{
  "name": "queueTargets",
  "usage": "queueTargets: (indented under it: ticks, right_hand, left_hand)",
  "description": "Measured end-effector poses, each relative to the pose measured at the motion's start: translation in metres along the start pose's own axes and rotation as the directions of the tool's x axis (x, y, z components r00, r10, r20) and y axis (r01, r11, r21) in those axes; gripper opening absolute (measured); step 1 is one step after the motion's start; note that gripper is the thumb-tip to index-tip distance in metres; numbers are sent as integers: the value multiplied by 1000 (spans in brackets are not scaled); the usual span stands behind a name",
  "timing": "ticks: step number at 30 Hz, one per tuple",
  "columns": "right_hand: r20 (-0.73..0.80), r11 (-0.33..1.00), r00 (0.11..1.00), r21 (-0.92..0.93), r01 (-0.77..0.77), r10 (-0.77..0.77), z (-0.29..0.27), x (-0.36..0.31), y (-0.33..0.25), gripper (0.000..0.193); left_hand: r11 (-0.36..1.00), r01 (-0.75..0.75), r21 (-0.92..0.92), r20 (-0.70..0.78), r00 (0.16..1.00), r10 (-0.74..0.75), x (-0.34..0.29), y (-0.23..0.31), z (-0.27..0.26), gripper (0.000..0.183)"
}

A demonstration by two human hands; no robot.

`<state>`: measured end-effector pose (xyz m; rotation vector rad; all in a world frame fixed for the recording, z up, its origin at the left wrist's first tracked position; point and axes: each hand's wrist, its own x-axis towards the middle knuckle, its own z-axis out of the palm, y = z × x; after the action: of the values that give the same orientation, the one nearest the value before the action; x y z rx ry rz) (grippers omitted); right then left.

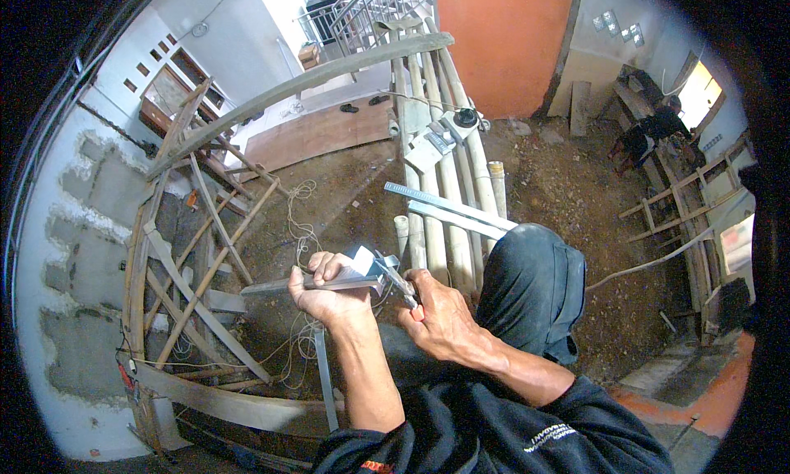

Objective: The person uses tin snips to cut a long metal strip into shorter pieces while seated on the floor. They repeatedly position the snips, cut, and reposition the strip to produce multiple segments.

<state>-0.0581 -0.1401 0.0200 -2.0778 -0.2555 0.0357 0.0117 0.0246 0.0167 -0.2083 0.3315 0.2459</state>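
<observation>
My left hand (329,293) grips a thin silvery metal channel (267,288), its fingers curled over the top. A bent, bright flap stands up at the channel's near-right end. My right hand (451,322) is closed around a pair of tin snips (401,285) with orange on the handle. The snips' jaws meet the channel's end, just right of my left hand; whether they are closed through the metal cannot be made out. Right of my hands is my bent knee (527,285) in dark trousers. Beyond it, a perforated metal strip (428,197) and a plain metal strip (457,219) lie across bamboo poles (436,248).
A white box (428,149) and a dark round object (466,118) rest farther along the poles. Wooden scaffolding (202,285) stands left, with loose cord (300,227) near it. Rough earth floor (543,169) lies below. A bamboo ladder (683,198) leans at right.
</observation>
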Motion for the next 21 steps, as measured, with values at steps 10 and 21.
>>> queueTargets:
  ticks: [10, 21]
  right_hand:
    - [147, 991, 988, 110, -72, 55, -4, 1, 5, 29]
    - [189, 997, 982, 72, 7, -20, -10, 7, 7, 27]
  left_hand:
    - [1000, 11, 16, 15, 1000, -12, -5, 0, 6, 34]
    - [997, -5, 74, 3, 1000, 5, -4, 2, 8, 34]
